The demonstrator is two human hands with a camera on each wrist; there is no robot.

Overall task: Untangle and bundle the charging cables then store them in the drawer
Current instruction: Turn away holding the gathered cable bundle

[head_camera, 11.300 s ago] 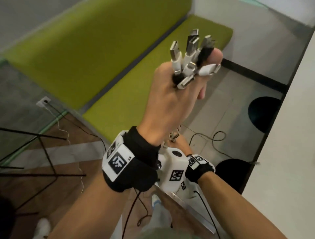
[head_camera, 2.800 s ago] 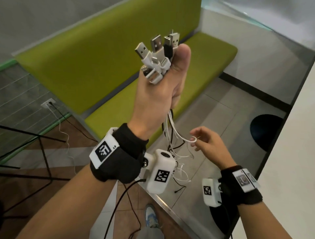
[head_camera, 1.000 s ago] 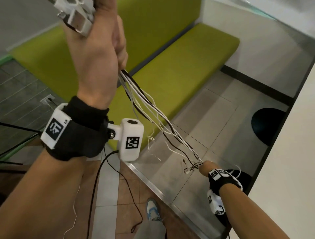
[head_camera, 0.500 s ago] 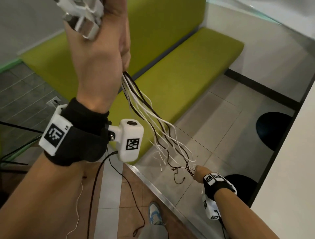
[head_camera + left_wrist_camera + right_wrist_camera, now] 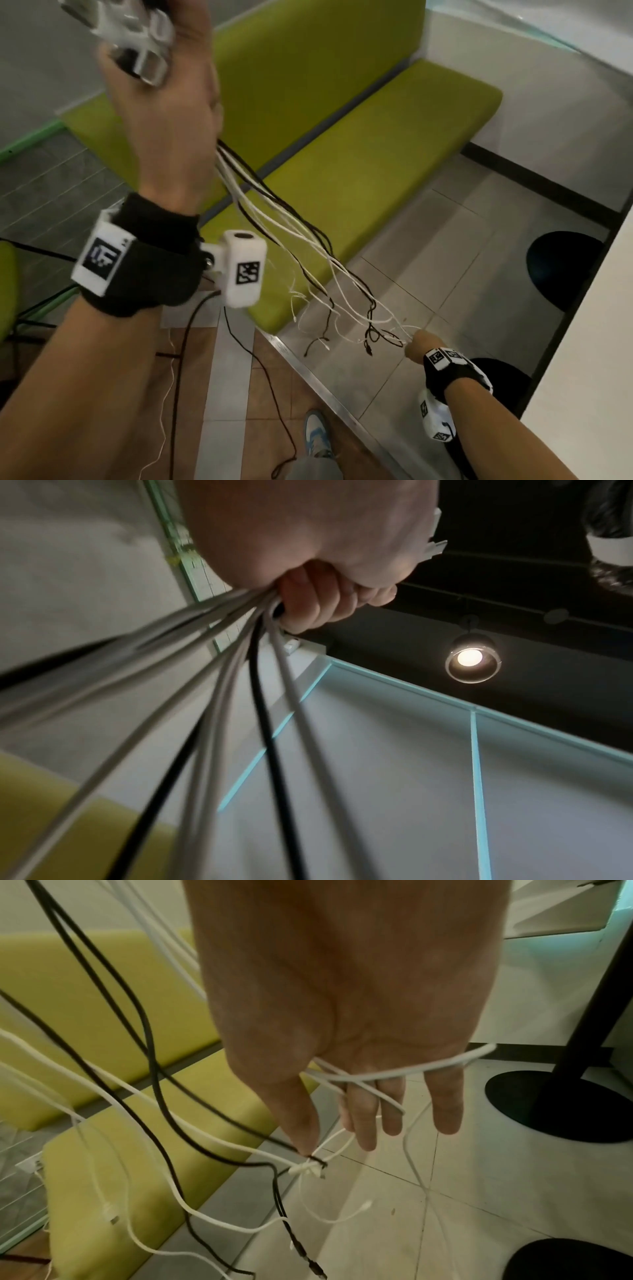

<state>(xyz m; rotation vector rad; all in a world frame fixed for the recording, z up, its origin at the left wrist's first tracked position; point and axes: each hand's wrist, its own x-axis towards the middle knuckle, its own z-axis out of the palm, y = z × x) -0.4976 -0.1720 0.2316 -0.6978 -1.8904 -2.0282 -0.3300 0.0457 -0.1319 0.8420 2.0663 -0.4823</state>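
Note:
My left hand is raised at the upper left and grips a bunch of white and black charging cables just below their USB plugs. In the left wrist view the fingers curl round the cables. The cables slant down and to the right to my right hand, held low. In the right wrist view that hand points down with fairly straight fingers. A white cable loop lies across them. A small knot of white and black strands hangs at the thumb tip. Loose ends dangle below.
A green upholstered bench runs behind the cables. Black round table bases stand on the tiled floor at the right, beside a white tabletop. My shoe and a thin black floor cable are below.
Since 2.8 s ago my left hand has risen and my right hand has run down to the cable ends. Over the last second the stretched cables have slackened slightly.

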